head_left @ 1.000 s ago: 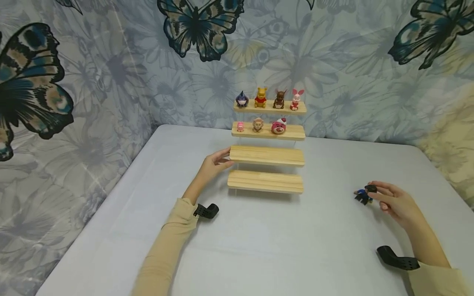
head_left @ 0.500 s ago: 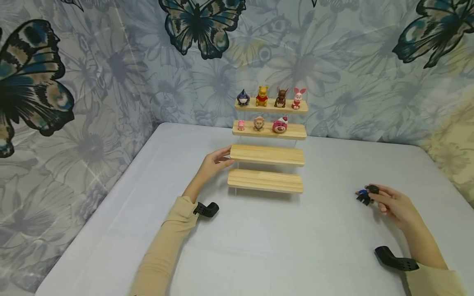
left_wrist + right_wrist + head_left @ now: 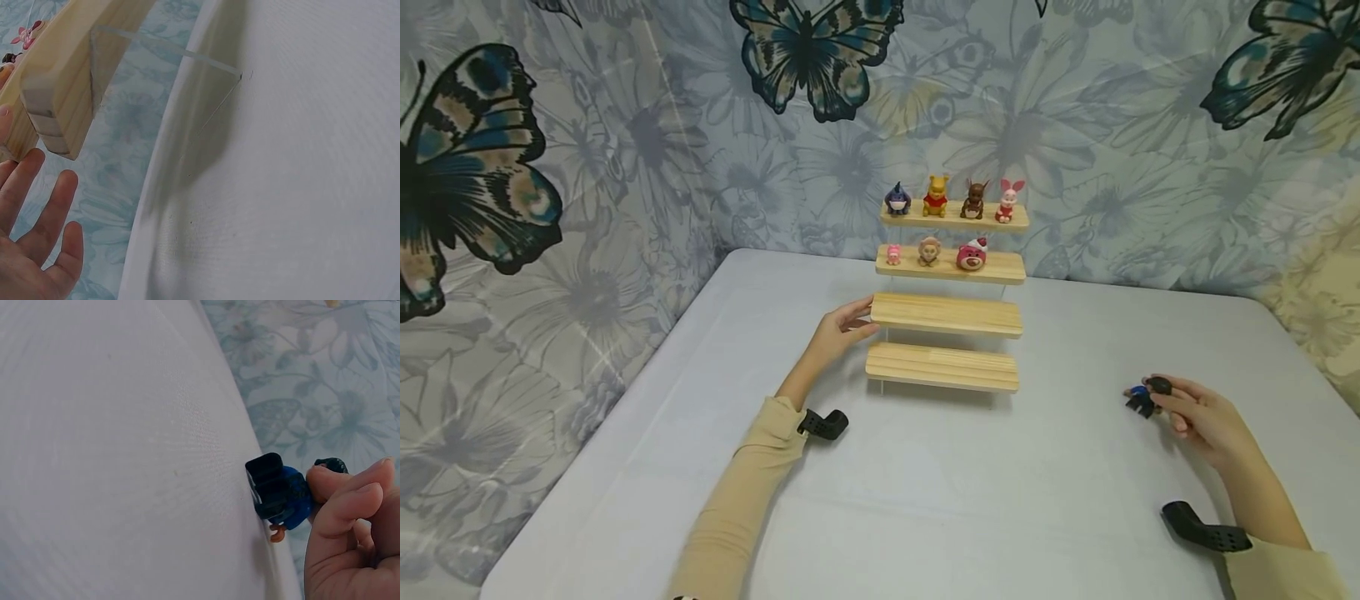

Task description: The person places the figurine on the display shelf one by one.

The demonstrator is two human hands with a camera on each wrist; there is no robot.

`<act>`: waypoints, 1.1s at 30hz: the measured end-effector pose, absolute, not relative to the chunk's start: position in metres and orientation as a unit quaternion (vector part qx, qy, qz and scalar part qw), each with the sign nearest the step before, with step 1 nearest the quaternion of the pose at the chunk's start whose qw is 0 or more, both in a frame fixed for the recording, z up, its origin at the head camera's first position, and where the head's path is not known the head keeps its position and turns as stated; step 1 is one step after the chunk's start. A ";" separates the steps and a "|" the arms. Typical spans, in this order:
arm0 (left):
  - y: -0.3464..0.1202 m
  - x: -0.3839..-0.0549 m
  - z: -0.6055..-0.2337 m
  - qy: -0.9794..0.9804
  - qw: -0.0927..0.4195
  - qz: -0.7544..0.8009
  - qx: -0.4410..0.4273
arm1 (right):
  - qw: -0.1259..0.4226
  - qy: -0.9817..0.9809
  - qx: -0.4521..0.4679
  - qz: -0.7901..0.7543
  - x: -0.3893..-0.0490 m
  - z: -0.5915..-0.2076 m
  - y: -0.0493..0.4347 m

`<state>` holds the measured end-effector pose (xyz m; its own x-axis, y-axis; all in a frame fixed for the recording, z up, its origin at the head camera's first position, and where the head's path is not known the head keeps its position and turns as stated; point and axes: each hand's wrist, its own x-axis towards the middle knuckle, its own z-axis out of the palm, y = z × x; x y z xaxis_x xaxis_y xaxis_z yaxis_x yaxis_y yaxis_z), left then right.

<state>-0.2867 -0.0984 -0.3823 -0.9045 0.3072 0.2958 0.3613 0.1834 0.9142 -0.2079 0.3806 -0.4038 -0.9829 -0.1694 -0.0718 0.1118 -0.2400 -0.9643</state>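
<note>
My right hand (image 3: 1206, 421) pinches a small toy minifigure (image 3: 1141, 402) by its dark head end, low over the right side of the table. In the right wrist view the minifigure (image 3: 281, 494) lies sideways, black legs pointing left, with a blue torso and an orange-brown hand showing. At the other side, my left hand (image 3: 835, 337) holds the left end of the third board (image 3: 946, 313) of a tiered wooden display shelf. Its thumb and fingers meet that board's end in the left wrist view, while the other fingers (image 3: 53, 215) spread loosely below.
Toy figures, including a yellow bear (image 3: 935, 197) and a pink-eared one (image 3: 1008, 202), stand on the top board. The second board (image 3: 992, 265) carries 3 more. The lowest board (image 3: 942, 367) is in front, above the white tabletop (image 3: 925, 492). Patterned fabric hangs behind.
My right hand has dipped very slightly with the minifigure. The left hand keeps its place at the shelf; the head view has shifted a little.
</note>
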 end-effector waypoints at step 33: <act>-0.098 -0.288 -0.391 -0.772 0.034 -0.594 -0.224 | 0.094 0.606 -0.046 -0.789 -0.210 -0.375 0.361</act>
